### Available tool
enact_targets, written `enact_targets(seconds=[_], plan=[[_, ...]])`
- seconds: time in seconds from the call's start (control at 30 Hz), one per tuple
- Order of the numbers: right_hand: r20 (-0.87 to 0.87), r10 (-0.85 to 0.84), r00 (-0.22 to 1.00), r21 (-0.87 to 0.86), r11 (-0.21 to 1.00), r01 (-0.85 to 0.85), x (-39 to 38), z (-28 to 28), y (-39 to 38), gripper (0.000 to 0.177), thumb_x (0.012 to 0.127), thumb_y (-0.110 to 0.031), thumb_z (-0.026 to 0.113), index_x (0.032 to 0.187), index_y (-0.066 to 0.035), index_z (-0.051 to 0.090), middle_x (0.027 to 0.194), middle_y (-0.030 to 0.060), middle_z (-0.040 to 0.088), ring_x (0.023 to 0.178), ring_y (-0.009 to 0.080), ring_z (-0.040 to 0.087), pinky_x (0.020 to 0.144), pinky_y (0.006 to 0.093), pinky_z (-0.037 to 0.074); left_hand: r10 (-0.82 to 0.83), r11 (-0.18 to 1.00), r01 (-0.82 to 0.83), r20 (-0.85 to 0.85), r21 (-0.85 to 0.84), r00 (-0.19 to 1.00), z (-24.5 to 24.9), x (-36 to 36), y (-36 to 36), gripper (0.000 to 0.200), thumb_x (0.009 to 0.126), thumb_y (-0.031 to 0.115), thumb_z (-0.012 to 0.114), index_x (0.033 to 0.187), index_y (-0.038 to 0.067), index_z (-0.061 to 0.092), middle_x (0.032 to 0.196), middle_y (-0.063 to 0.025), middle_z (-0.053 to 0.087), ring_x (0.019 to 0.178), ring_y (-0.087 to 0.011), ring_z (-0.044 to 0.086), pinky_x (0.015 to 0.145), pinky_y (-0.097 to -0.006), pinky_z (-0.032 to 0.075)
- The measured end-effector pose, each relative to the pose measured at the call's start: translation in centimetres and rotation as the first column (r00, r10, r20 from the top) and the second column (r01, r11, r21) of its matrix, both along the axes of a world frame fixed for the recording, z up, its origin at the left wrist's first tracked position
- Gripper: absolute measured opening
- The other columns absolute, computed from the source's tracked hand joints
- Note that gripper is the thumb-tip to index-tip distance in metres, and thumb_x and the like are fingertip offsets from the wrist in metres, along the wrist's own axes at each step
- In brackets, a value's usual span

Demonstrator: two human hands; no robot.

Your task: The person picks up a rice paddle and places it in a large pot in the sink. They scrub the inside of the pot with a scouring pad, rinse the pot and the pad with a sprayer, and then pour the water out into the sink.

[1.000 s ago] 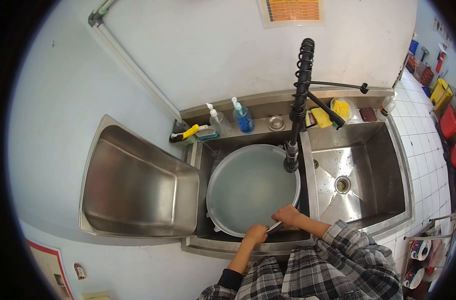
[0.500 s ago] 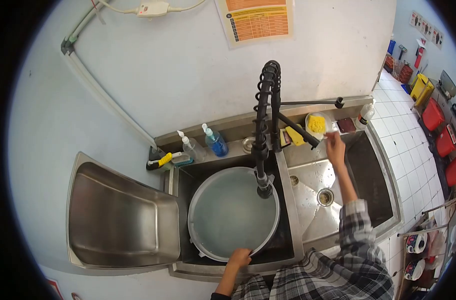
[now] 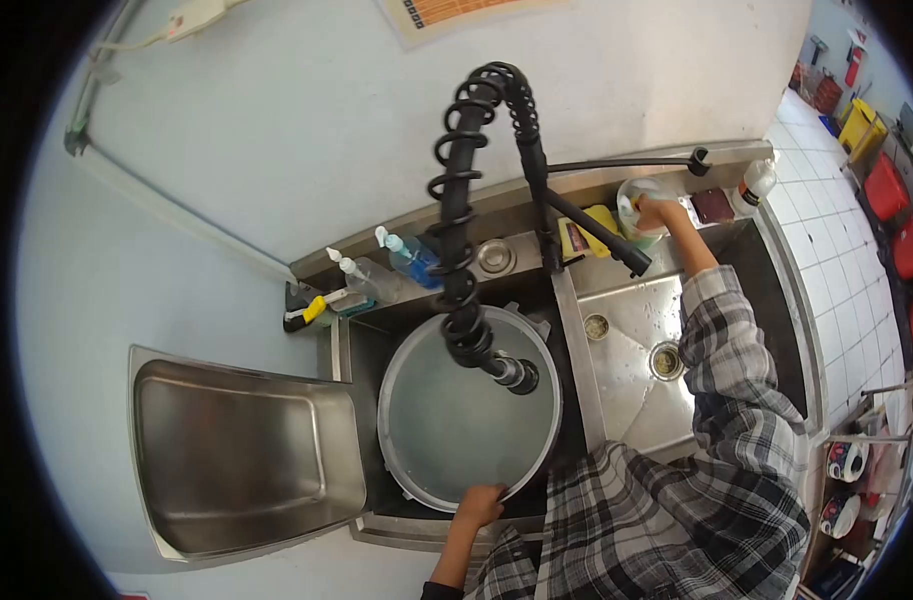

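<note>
My left hand (image 3: 483,504) has its fingers closed on the near rim of a big round metal pot (image 3: 387,440). Cloudy water fills the pot, which stands in the left sink basin. At the back ledge my right hand (image 3: 660,213) reaches into a clear round container (image 3: 631,190). Its fingers are bent over the yellow sponge, of which only a small part shows. Just left of the container lies a yellow sponge or cloth (image 3: 601,225), and to its right a dark red pad (image 3: 712,206).
A black spring faucet (image 3: 459,200) hangs over the pot. Soap bottles (image 3: 411,258) and a yellow-handled brush (image 3: 314,308) stand on the back ledge. A steel basin (image 3: 231,450) is at the left. Another bottle (image 3: 755,184) stands at the right, beyond the drain (image 3: 666,361).
My right hand has moved up and into the round container, covering most of the yellow sponge. My left hand stays at the pot rim. The camera view has shifted.
</note>
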State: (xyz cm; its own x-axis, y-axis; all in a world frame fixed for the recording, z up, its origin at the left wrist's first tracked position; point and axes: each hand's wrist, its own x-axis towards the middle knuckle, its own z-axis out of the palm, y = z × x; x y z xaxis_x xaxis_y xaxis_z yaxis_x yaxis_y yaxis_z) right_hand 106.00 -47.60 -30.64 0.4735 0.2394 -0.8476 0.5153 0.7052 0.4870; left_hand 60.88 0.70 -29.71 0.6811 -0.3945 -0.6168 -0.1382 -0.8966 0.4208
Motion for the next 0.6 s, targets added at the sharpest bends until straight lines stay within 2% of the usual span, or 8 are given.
enact_targets(seconds=[0.03,0.07,0.1,0.17,0.23,0.33,0.4,0.6], plan=[[-0.018,-0.319,0.948,0.302,0.902,0.309,0.0,-0.5,-0.4,0.049,0.073,-0.025,0.064,0.111,0.001,0.045,0.102,0.0217,0.059,0.094,0.0366,0.058,0.083,0.0393,0.047,-0.001,1.0,0.001,0.014,-0.003,1.0,0.3,0.2,-0.1,0.034,0.066,0.01,0.06,0.1,0.007,0.059,0.088,-0.0195,0.063,0.086,-0.0362,0.059,0.077,-0.0449,0.047],[-0.361,-0.658,0.66,0.682,0.297,0.669,-0.4,-1.1,-0.8,0.049,0.073,-0.023,0.064,0.112,0.001,0.046,0.103,0.022,0.059,0.094,0.0365,0.058,0.082,0.0393,0.047,-0.006,1.0,0.006,0.012,0.003,1.0,0.3,0.2,-0.1,0.034,0.066,0.01,0.06,0.1,0.007,0.059,0.088,-0.0195,0.063,0.086,-0.0362,0.059,0.077,-0.0449,0.047],[-0.691,-0.623,0.367,0.673,-0.37,0.64,-0.8,-1.7,-1.3,0.049,0.073,-0.022,0.063,0.112,0.001,0.046,0.103,0.0223,0.059,0.094,0.0363,0.058,0.082,0.0393,0.047,-0.005,1.0,0.004,0.002,0.014,1.0,0.3,0.1,-0.2,0.034,0.067,0.01,0.06,0.1,0.007,0.059,0.087,-0.0193,0.063,0.086,-0.036,0.059,0.077,-0.0448,0.047],[-0.818,-0.509,0.269,0.571,-0.661,0.486,-1.0,-3.0,-1.9,0.049,0.072,-0.019,0.063,0.114,0.002,0.046,0.104,0.0229,0.059,0.095,0.036,0.058,0.081,0.0393,0.048,-0.007,1.0,0.007,-0.008,0.03,1.0,0.1,0.3,0.0,0.034,0.067,0.01,0.061,0.1,0.007,0.059,0.087,-0.0192,0.063,0.085,-0.0357,0.06,0.077,-0.0447,0.047],[-0.856,-0.459,0.237,0.516,-0.736,0.439,-0.8,-4.7,-2.1,0.049,0.072,-0.016,0.062,0.115,0.003,0.047,0.104,0.0235,0.058,0.095,0.0357,0.058,0.08,0.0392,0.049,0.01,1.0,-0.01,0.008,-0.002,1.0,-0.4,0.1,0.2,0.035,0.067,0.015,0.062,0.101,0.008,0.059,0.086,-0.0192,0.063,0.084,-0.0374,0.06,0.075,-0.0458,0.047],[-0.844,-0.468,0.263,0.535,-0.705,0.465,-0.8,-5.2,-1.7,0.05,0.072,-0.013,0.062,0.116,0.003,0.047,0.105,0.024,0.058,0.095,0.0354,0.059,0.079,0.0392,0.049,-0.011,1.0,0.011,-0.007,0.02,1.0,-0.6,0.0,0.3,0.036,0.067,0.015,0.061,0.102,0.008,0.059,0.087,-0.0187,0.063,0.084,-0.0372,0.06,0.076,-0.0461,0.047],[-0.761,-0.4,0.51,0.596,-0.741,0.308,-3.9,-0.2,0.7,0.036,0.063,-0.005,0.064,0.097,0.003,0.056,0.089,0.0224,0.062,0.083,0.0373,0.061,0.067,0.0405,0.052,-0.007,1.0,0.007,0.007,0.017,1.0,-0.7,0.0,0.3,0.036,0.067,0.014,0.061,0.102,0.008,0.059,0.087,-0.0185,0.063,0.084,-0.0369,0.06,0.076,-0.046,0.047],[-0.72,-0.501,0.479,0.647,-0.734,0.204,-5.3,3.7,2.9,0.027,0.063,-0.005,0.065,0.09,-0.004,0.061,0.089,0.0165,0.062,0.085,0.0326,0.062,0.07,0.0412,0.052,-0.016,0.999,0.017,-0.013,0.037,1.0,0.0,0.2,-0.1,0.036,0.068,0.013,0.064,0.102,0.007,0.058,0.089,-0.0175,0.063,0.089,-0.035,0.059,0.079,-0.0444,0.046]])
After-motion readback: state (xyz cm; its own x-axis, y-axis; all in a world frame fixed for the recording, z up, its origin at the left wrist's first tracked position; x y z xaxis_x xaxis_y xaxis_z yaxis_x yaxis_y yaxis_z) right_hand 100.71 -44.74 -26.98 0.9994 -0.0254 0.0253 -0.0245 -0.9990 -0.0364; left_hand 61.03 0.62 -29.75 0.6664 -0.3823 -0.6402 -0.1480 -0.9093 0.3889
